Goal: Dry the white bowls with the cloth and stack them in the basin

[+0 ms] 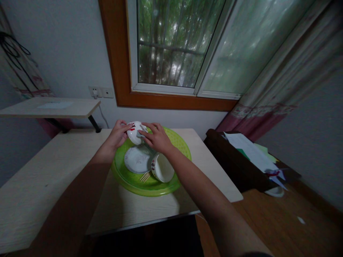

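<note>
My left hand [118, 134] grips a small white bowl with red marks [134, 132], held tilted above the far side of a green plastic basin [171, 185]. Against that bowl's surface my right hand [157, 137] presses a small pale cloth or sponge [141, 133] with bent fingers. Inside the basin lie a white plate [138, 159], a second white bowl [162, 168] tipped on its side, and the ends of wooden chopsticks [145, 176]. The basin stands on a light wooden table [40, 178].
A dark cabinet [235, 164] with papers [252, 151] on top stands right of the table. A small shelf [50, 107] juts from the wall at the left, near a wall socket [101, 92]. A window and curtain [268, 82] are behind. Wooden floor lies at right.
</note>
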`<action>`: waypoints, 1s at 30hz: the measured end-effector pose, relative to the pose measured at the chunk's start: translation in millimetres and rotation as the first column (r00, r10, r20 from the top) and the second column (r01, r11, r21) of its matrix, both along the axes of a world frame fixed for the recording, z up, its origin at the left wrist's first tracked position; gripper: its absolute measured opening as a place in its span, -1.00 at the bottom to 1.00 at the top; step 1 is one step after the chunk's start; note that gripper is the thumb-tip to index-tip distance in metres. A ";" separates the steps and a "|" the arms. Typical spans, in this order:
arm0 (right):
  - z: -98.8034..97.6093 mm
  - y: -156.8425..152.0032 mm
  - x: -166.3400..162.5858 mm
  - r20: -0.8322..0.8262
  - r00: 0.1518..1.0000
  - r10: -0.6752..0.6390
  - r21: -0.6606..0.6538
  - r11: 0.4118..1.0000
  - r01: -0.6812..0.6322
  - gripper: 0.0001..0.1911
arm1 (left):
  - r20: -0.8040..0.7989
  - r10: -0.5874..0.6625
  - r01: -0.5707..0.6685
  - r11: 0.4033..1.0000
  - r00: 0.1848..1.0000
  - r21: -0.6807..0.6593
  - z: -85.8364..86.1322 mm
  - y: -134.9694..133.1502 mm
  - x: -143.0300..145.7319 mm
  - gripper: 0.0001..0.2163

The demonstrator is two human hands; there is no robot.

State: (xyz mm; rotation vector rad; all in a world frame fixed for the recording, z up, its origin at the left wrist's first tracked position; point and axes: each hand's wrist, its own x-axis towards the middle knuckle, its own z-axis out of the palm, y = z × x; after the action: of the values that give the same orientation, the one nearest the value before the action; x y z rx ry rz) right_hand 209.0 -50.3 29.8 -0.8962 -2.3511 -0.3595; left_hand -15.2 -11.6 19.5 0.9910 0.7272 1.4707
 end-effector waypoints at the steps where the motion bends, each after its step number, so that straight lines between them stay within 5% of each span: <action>1: -0.3 -0.1 -0.4 0.002 1.000 0.003 0.004 1.000 -0.003 -0.59 | -0.002 -0.007 0.007 1.000 1.000 0.005 0.5 -0.3 0.7 -0.54; 24: 3.5 -13.8 -18.7 0.192 0.978 0.082 0.045 0.995 -0.092 -0.61 | -0.082 -0.103 0.107 0.993 0.991 0.047 2.3 -6.4 4.6 -0.56; 30: 4.8 -14.4 -18.0 0.129 0.991 0.015 0.040 0.999 -0.021 -0.56 | -0.104 -0.115 0.121 0.992 0.988 0.046 -1.5 -4.1 3.5 -0.55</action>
State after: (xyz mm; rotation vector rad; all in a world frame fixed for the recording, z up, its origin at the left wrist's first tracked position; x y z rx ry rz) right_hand 191.1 -64.7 34.6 -0.8547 -2.4586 -0.4696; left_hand -11.7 -15.7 18.0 1.1367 0.6934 1.3500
